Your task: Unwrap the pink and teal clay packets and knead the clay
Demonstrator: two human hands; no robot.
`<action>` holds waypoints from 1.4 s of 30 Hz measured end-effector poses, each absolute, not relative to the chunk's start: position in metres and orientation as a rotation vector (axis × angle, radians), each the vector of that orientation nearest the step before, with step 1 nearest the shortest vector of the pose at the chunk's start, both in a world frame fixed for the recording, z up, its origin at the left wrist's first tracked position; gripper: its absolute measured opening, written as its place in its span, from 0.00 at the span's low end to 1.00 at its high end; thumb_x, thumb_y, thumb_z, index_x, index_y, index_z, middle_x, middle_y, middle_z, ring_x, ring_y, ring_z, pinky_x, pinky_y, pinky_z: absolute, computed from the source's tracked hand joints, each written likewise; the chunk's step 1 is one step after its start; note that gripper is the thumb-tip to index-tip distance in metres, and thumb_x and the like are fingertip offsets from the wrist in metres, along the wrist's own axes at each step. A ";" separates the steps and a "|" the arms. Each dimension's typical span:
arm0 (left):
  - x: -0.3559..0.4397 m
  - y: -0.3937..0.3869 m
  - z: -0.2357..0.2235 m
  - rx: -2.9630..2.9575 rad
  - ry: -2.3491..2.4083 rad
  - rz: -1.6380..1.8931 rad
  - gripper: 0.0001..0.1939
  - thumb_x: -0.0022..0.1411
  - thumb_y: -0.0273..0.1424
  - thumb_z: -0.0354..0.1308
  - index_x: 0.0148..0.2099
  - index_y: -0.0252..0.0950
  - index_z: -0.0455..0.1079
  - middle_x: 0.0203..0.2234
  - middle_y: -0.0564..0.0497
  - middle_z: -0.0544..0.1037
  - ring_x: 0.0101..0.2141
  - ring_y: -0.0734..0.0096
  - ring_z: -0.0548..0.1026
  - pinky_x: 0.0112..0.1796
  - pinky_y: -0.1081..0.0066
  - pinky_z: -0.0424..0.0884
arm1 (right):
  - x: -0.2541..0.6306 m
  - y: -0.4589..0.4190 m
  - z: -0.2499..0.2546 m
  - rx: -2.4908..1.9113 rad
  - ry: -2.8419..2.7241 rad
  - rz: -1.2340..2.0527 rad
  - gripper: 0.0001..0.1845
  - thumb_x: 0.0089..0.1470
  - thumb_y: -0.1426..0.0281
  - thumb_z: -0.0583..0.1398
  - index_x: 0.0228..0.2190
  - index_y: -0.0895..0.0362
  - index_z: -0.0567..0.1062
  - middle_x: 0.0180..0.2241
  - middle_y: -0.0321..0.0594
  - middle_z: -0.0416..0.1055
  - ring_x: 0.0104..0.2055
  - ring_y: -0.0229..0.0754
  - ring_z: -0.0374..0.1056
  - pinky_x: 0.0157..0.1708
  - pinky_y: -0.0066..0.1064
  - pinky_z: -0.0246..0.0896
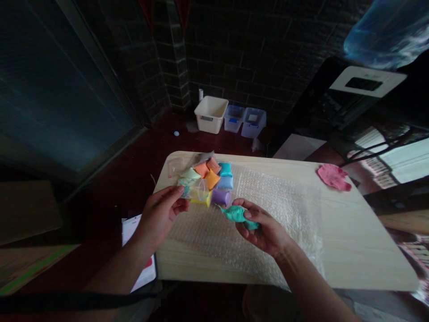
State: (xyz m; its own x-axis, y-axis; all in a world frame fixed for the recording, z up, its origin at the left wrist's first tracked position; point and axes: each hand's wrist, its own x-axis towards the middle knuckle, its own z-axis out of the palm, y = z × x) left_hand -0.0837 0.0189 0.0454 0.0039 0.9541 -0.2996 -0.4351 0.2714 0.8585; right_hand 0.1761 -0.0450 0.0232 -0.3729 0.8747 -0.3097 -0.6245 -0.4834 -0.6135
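My right hand (pixel 259 226) is closed around a lump of green modelling clay (pixel 236 213), which tapers to a thin tip on its left. Thumb and fingers of my left hand (pixel 166 208) pinch a clear plastic bag (pixel 196 189) with green smears inside. Beyond that bag lie several small packets of coloured clay, among them an orange packet (pixel 212 179), a purple packet (pixel 220 197), a light blue packet (pixel 225 182) and a teal packet (pixel 225 169). A yellow packet (pixel 203 198) shows partly behind the clear bag. Bubble wrap (pixel 268 197) is spread under my right hand.
The pale wooden table (pixel 362 232) has a flat pink piece (pixel 334 177) near its far right corner. A tablet-like screen (pixel 144 273) is at the left edge. On the floor beyond stand a cream bin (pixel 209 123) and two clear boxes (pixel 253 127).
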 end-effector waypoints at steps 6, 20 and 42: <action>-0.082 0.019 0.047 0.417 1.043 1.167 0.09 0.52 0.28 0.72 0.34 0.31 0.76 0.23 0.49 0.81 0.24 0.70 0.77 0.25 0.73 0.76 | 0.172 -0.043 0.027 -0.811 -0.458 1.948 0.26 0.56 0.67 0.65 0.56 0.56 0.75 0.37 0.46 0.80 0.24 0.39 0.73 0.16 0.22 0.60; -0.058 -0.009 0.054 0.429 0.778 0.976 0.08 0.56 0.30 0.72 0.36 0.33 0.77 0.35 0.47 0.82 0.34 0.63 0.79 0.33 0.65 0.79 | 0.157 -0.047 0.017 -0.824 -0.476 1.912 0.19 0.42 0.67 0.78 0.36 0.57 0.82 0.21 0.30 0.69 0.17 0.26 0.53 0.17 0.19 0.46; -0.056 -0.008 0.046 0.681 0.978 0.953 0.13 0.53 0.35 0.75 0.34 0.32 0.79 0.27 0.49 0.80 0.29 0.70 0.78 0.32 0.72 0.76 | 0.153 -0.042 0.024 -1.016 -0.402 1.694 0.14 0.44 0.66 0.76 0.28 0.58 0.80 0.26 0.35 0.76 0.31 0.40 0.76 0.33 0.30 0.72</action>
State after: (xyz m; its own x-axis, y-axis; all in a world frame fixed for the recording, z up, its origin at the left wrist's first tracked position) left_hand -0.0557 -0.0083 0.0463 0.2353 0.8971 -0.3741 -0.3512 0.4373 0.8279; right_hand 0.1533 -0.0418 0.0236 -0.0667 0.9024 -0.4257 -0.6150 -0.3731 -0.6947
